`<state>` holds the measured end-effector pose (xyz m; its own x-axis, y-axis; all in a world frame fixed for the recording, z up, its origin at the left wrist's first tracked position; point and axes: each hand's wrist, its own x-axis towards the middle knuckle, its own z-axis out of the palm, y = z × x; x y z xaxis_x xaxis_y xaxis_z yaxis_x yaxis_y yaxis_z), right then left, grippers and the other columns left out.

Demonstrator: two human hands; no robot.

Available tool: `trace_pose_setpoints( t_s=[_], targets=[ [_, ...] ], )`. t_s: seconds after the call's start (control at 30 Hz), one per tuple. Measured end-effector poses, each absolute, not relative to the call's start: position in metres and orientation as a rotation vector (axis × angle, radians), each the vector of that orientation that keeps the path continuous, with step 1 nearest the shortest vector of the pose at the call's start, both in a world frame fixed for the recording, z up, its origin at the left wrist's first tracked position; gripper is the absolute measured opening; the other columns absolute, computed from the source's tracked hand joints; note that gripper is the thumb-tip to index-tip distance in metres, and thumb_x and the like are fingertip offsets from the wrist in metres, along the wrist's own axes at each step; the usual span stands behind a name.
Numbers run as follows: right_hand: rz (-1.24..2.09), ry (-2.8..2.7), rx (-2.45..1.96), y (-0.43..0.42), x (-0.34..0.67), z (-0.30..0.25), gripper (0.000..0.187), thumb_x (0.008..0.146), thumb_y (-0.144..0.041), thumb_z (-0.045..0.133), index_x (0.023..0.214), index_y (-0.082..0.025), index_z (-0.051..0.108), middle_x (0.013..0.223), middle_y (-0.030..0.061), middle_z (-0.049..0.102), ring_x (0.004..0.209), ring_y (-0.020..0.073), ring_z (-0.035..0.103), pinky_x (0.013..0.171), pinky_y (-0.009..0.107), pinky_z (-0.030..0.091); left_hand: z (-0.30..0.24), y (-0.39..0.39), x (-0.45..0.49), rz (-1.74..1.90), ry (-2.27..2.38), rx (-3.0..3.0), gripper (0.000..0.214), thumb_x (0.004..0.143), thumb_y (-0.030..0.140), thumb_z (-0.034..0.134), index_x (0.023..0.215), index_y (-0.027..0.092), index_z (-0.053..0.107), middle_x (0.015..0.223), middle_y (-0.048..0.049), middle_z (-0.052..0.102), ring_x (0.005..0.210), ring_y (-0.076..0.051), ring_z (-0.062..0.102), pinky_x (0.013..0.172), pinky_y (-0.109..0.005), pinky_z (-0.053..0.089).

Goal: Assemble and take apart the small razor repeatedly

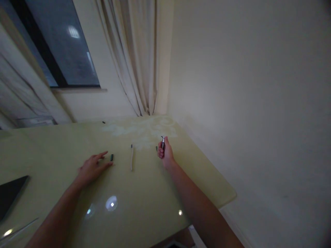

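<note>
My right hand [166, 153] is closed around a small dark and silver tool [163, 143] with a thin, bent metal tip, held up over the table. Its exact kind is too small to make out. Just left of that fist, a small dark piece [156, 148] shows, partly hidden by the fingers. My left hand [93, 166] rests at the table with thumb and fingers spread. Between its thumb and forefinger tips lies a short dark green cylinder [111, 157], apparently not gripped. A slim white stick with a dark end [132, 157], like a toothbrush, lies between my hands.
The glossy pale-green table [139, 206] meets the wall [245, 103] on the right. A black flat object [12, 193] lies at the left edge. Near the back sits a tiny dark bit [103, 122]. Curtains [137, 58] hang beside the window [67, 44].
</note>
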<state>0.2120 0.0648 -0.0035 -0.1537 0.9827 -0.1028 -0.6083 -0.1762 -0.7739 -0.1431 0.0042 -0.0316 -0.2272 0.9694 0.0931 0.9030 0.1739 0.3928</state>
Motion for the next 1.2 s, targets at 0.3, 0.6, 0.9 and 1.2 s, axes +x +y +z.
trace_pose_setpoints(
  t_s=[0.3,0.6,0.9,1.2],
  targets=[
    [1.582,-1.026,-0.868,0.041,0.193,-0.004,0.048,0.076,-0.062,0.077,0.067,-0.018,0.059,0.048,-0.0108,0.035,0.039,0.0036,0.021,0.038,0.022,0.012,-0.013,0.001,-0.091,1.095,1.957,1.866,0.044,0.077,0.054,0.070,0.110,0.024,0.075,0.113,-0.0103,0.071,0.093,-0.027,0.062,0.082,-0.039,0.051],
    [1.840,-1.342,-0.611,0.011,0.178,0.000,0.042,0.076,-0.053,0.082,0.090,-0.014,0.076,0.052,-0.0103,0.036,0.044,0.0046,0.020,0.044,0.024,0.012,0.009,-0.027,-0.004,1.435,1.312,1.988,0.035,0.081,0.046,0.079,0.109,0.025,0.074,0.100,-0.0042,0.066,0.084,-0.019,0.057,0.079,-0.032,0.048],
    [1.299,-1.614,-0.707,0.015,0.183,0.002,0.033,0.081,-0.052,0.079,0.082,-0.019,0.075,0.064,-0.0026,0.051,0.059,0.0122,0.042,0.055,0.025,0.031,0.012,-0.029,-0.005,1.261,1.329,1.608,0.048,0.085,0.058,0.070,0.113,0.020,0.073,0.085,-0.0021,0.066,0.073,-0.016,0.055,0.068,-0.028,0.044],
    [0.643,-2.019,-0.689,0.021,0.193,-0.010,0.017,0.097,-0.036,0.068,0.105,-0.026,0.079,0.093,0.0058,0.063,0.081,0.0186,0.057,0.075,0.029,0.044,-0.006,-0.026,0.000,1.115,1.135,1.158,0.053,0.073,0.064,0.080,0.090,0.014,0.076,0.072,0.0014,0.056,0.058,-0.008,0.038,0.053,-0.022,0.028]
  ],
)
